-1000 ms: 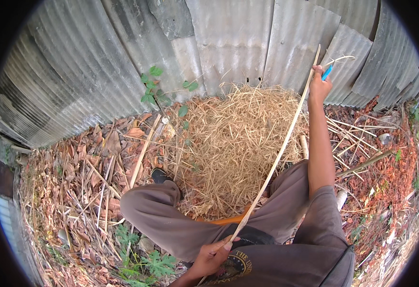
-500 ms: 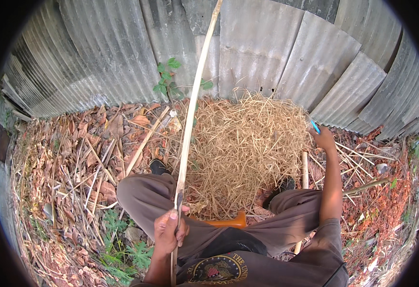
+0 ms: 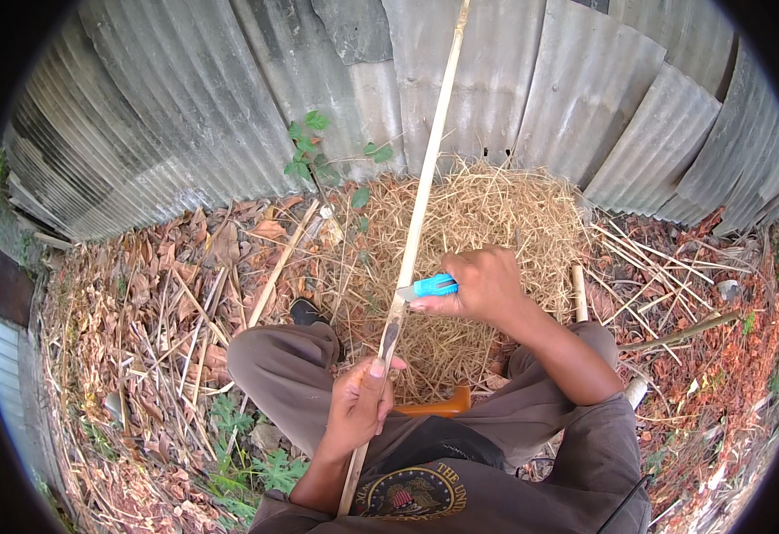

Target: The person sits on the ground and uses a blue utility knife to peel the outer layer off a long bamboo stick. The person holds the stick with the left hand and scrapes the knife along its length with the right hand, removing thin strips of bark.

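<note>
A long, pale strip of bamboo or split wood (image 3: 427,169) runs from my lap up past the top of the view. Its lower part, with a dark patch, is wrapped by the closed fingers of my left hand (image 3: 359,402). My right hand (image 3: 485,283) grips a blue-handled utility knife (image 3: 434,286). The knife's blade rests against the strip, above my left hand and the dark patch. Both hands are in front of my bent knees.
A heap of thin, curled shavings (image 3: 469,209) lies between my feet. Behind it stands a corrugated metal fence (image 3: 469,80). An orange seat edge (image 3: 438,407) shows under me. Dry leaves (image 3: 167,285) and sticks cover the left ground; a pale pole (image 3: 579,294) lies at right.
My right hand has swung in from the far right, bringing the knife to the strip. The strip's top and my left hand have shifted right in view.
</note>
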`<act>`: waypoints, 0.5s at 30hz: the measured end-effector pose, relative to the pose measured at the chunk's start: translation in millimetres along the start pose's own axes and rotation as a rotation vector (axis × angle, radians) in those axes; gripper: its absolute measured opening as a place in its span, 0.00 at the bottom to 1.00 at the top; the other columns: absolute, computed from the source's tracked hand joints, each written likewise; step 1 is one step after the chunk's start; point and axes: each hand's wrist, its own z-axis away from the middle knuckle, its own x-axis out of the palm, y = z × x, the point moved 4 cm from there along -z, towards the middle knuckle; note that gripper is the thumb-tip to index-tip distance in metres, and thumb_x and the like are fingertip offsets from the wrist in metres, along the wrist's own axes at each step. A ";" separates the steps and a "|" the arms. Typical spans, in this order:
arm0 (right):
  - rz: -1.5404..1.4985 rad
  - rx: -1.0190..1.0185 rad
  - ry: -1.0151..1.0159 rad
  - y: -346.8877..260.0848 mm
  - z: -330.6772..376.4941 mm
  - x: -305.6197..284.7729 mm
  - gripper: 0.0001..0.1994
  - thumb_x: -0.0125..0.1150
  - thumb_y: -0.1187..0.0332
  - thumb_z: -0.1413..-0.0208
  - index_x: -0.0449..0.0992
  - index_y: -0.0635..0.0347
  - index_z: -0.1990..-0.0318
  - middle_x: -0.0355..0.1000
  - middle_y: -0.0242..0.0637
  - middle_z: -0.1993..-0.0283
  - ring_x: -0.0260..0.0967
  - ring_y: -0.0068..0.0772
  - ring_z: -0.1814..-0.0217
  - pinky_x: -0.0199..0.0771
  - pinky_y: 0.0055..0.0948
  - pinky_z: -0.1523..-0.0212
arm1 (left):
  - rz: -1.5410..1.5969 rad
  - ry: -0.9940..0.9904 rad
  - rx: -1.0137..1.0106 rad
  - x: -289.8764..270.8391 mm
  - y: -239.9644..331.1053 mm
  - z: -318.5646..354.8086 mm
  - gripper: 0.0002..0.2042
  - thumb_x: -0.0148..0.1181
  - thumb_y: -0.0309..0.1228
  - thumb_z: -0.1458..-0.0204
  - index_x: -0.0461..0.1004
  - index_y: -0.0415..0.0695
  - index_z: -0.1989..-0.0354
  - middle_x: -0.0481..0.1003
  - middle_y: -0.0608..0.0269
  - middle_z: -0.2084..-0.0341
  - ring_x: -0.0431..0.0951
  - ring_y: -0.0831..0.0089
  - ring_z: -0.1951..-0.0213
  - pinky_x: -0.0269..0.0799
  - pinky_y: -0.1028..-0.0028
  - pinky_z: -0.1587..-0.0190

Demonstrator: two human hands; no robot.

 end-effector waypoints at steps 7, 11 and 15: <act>0.134 0.062 0.029 41.6 -22.8 8.8 0.37 0.50 0.23 0.61 0.69 0.53 0.87 0.60 0.31 0.93 0.64 0.35 0.90 0.63 0.35 0.88 | -0.015 -0.002 -0.047 -0.9 -3.2 1.1 0.18 0.36 0.38 0.33 0.68 0.35 0.59 0.58 0.70 0.92 0.55 0.85 0.91 0.52 0.83 0.89; 0.130 0.465 -0.007 107.8 -49.8 0.2 0.41 0.39 0.23 0.54 0.75 0.58 0.83 0.65 0.38 0.89 0.69 0.39 0.85 0.67 0.39 0.82 | -0.053 -0.043 -0.091 1.9 -3.3 14.2 0.18 0.36 0.38 0.33 0.68 0.35 0.60 0.59 0.71 0.91 0.56 0.85 0.90 0.53 0.82 0.88; 0.158 0.851 0.143 222.5 -26.5 -45.8 0.42 0.40 0.26 0.51 0.78 0.63 0.77 0.71 0.47 0.83 0.73 0.50 0.76 0.70 0.45 0.74 | -0.052 -0.245 -0.199 21.4 -24.1 49.2 0.17 0.37 0.38 0.34 0.69 0.37 0.58 0.60 0.73 0.89 0.57 0.87 0.86 0.54 0.84 0.83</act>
